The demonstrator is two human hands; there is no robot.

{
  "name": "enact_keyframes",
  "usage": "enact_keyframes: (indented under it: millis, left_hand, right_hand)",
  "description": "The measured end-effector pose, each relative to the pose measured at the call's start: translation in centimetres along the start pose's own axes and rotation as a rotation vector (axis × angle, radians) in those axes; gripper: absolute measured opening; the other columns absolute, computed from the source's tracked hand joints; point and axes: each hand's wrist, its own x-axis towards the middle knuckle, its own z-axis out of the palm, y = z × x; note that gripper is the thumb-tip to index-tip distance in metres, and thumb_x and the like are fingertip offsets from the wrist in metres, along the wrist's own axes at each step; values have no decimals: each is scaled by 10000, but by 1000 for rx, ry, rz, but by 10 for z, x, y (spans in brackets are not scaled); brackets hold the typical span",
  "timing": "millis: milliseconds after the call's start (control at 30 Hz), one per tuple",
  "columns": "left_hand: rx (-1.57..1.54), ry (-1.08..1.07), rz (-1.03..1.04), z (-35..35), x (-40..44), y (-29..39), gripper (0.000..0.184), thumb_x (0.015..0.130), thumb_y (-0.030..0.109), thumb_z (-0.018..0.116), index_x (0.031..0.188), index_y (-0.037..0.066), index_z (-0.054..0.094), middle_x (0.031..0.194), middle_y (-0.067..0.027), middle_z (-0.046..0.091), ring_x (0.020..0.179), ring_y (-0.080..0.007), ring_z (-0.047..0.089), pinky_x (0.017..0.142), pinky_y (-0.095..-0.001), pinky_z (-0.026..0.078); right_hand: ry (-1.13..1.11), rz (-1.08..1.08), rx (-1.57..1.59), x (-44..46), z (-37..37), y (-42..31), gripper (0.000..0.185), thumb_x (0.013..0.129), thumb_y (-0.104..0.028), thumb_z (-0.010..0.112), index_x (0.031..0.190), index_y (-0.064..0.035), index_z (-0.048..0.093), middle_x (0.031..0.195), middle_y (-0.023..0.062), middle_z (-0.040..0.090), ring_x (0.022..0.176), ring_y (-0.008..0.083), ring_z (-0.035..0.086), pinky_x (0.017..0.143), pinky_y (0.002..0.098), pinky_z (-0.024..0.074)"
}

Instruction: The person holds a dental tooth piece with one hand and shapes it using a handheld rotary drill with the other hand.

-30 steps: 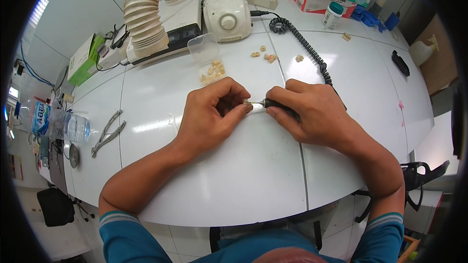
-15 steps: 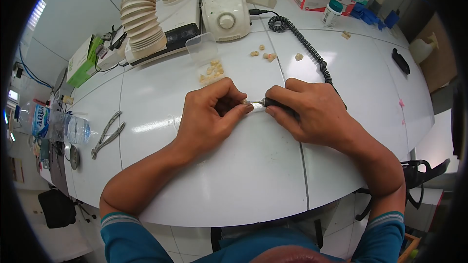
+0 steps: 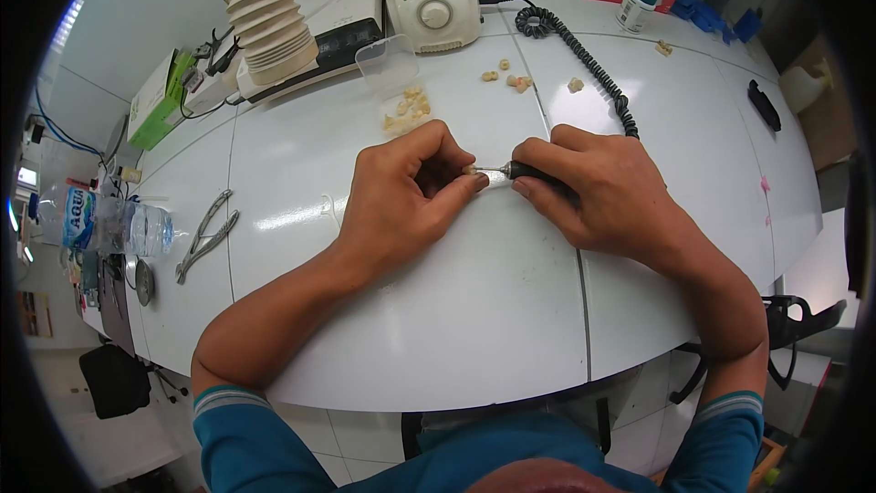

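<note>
My left hand point(image 3: 397, 187) pinches a small pale tooth-like piece point(image 3: 469, 169) between thumb and fingertips, which hide most of it. Wrapped in the fingers of my right hand point(image 3: 607, 187) is a rotary handpiece point(image 3: 527, 171) with a dark grip and a thin metal bit. The bit points left and meets the small piece, or comes very close; I cannot tell whether it touches. Just beyond my left hand lies an open clear plastic box point(image 3: 387, 62) with several yellowish tooth-like pieces point(image 3: 408, 108) in it.
A white control unit point(image 3: 435, 11) with a black coiled cord point(image 3: 584, 57) stands behind, beside a ribbed extraction hose point(image 3: 266, 23). Loose tooth-like pieces point(image 3: 518, 83) are scattered at the back. Pliers point(image 3: 206, 236) and a water bottle point(image 3: 80, 216) lie left; a lidded jar point(image 3: 636, 9) stands back right.
The whole view has shifted slightly, so the table and its things appear a little farther right and higher. Both hands keep their grips, bit and small piece still together.
</note>
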Motion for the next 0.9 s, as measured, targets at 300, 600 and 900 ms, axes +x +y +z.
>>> enact_keyframes:
  millis: [300, 600, 900]
  left_hand:
    - [25, 3, -4, 0, 0, 1, 199, 959, 99, 904, 1008, -7, 743, 895, -28, 780, 769, -50, 673, 688, -242, 537]
    - [12, -5, 10, 0, 0, 0, 194, 961, 88, 900, 1018, -8, 741, 892, -26, 777, 771, -48, 673, 688, -240, 535]
    - [10, -7, 26, 0, 1, -2, 183, 964, 80, 897, 1025, -7, 748, 898, -21, 775, 774, -44, 668, 686, -240, 534]
  right_hand:
    - [-11, -2, -6, 0, -2, -1, 213, 1055, -324, 755, 1164, -141, 769, 833, 115, 696, 660, 336, 714, 611, 474, 552]
    - [-16, -8, -23, 1, -3, -1, 217, 1060, -330, 751, 1167, -142, 775, 828, 120, 697, 657, 323, 722, 600, 462, 555]
    - [-34, 2, -27, 1, -4, -2, 207, 1058, -331, 752, 1143, -143, 773, 819, 119, 690, 653, 326, 718, 598, 465, 552]
